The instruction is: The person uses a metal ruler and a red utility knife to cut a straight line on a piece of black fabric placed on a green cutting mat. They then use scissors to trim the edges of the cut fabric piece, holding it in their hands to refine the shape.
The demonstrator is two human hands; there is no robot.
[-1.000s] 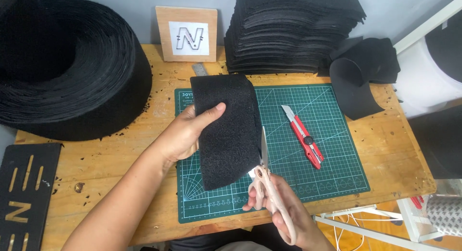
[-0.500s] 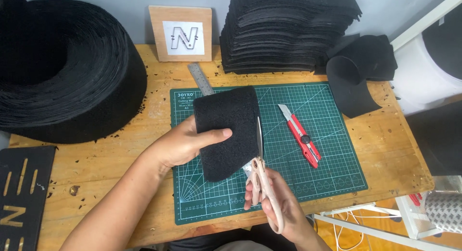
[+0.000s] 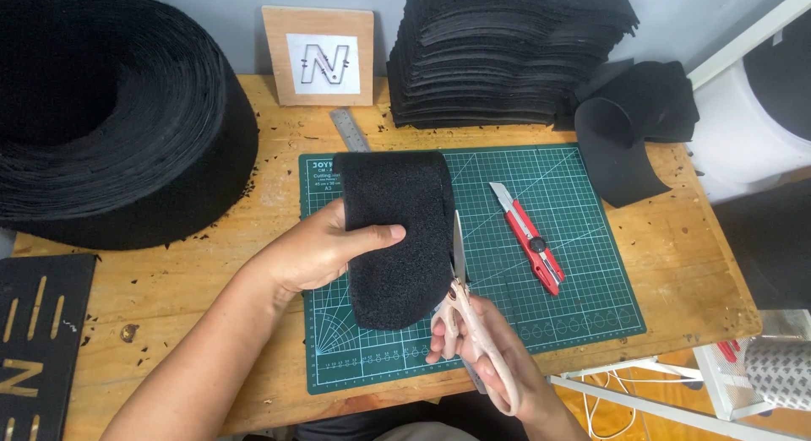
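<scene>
My left hand (image 3: 325,251) grips a folded piece of thick black felt (image 3: 395,238) over the green cutting mat (image 3: 583,297), thumb on top of the felt. My right hand (image 3: 481,352) holds pale pink scissors (image 3: 460,314), their blades pointing up along the felt's right edge. A red utility knife (image 3: 528,236) lies on the mat to the right of the scissors.
A large roll of black felt (image 3: 118,128) fills the left of the wooden table (image 3: 667,238). A tall stack of cut black sheets (image 3: 507,52) stands at the back, curled black offcuts (image 3: 629,128) right of it. A steel ruler (image 3: 349,130) and a wooden sign (image 3: 318,57) sit behind the mat.
The felt piece has been drawn a little toward me and folded shorter. The scissors have closed in along its right edge. The knife has not moved.
</scene>
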